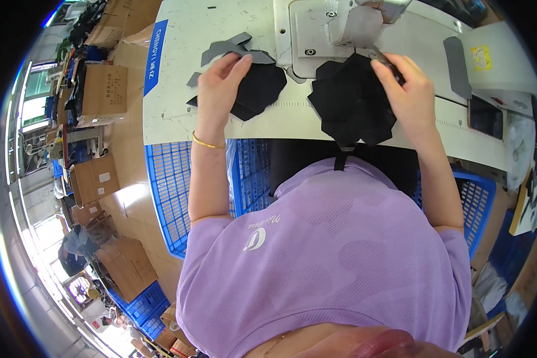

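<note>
My left hand (219, 89) is closed in a pinch at the edge of a grey cut fabric piece (259, 57). Black fabric pieces (261, 89) lie just beneath and beside it on the sewing table. My right hand (407, 86) has its fingers wrapped round a slim dark tool (392, 67), its kind mostly hidden by the fingers. Below that hand a black fabric piece with a notched, petal-like outline (352, 98) is spread flat, reaching the table's front edge. Between the two hands, at the back, stands the sewing machine (316, 36).
Blue plastic baskets (170, 191) stand under the pale table (179, 128) on both sides. A phone (485, 116) and a dark grey strip (457, 65) are at the right. Cardboard boxes (104, 89) line the floor at the left. Thread scraps dot the tabletop.
</note>
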`<state>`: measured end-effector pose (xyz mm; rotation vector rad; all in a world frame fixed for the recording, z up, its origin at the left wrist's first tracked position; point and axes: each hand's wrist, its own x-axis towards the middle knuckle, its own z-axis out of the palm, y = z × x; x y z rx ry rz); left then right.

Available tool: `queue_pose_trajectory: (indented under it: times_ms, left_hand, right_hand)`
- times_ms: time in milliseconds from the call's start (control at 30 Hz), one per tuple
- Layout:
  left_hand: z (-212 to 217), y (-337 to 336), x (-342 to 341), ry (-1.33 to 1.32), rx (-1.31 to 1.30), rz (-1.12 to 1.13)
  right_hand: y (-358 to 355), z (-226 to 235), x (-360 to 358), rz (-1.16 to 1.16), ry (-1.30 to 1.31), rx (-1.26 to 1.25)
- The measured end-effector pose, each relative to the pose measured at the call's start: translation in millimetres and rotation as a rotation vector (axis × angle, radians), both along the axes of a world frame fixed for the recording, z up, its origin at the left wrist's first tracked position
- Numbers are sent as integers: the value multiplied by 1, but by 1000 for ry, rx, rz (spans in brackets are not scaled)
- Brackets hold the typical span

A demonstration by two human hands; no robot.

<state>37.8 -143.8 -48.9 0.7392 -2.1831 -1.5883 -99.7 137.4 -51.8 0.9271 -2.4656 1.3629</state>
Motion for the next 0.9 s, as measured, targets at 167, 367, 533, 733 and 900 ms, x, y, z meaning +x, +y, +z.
queue_pose_trajectory:
  times_ms: [167,367,533,733,900]
  left_hand:
    - [-4,30,7,142,-975,244]
    - [-34,117,-47,254,-661,-225]
    - [-47,123,-64,235,-667,-300]
    - [-15,107,-62,488,-97,-81]
    - [10,72,-51,459,164,-68]
  right_hand:
    - [28,-12,0,-158,-343,-12]
    - [11,-24,21,19,-477,-306]
    - [10,-33,22,-9,-272,-147]
    - [23,-25,10,135,-342,-88]
    - [79,-18,-57,-206,224,29]
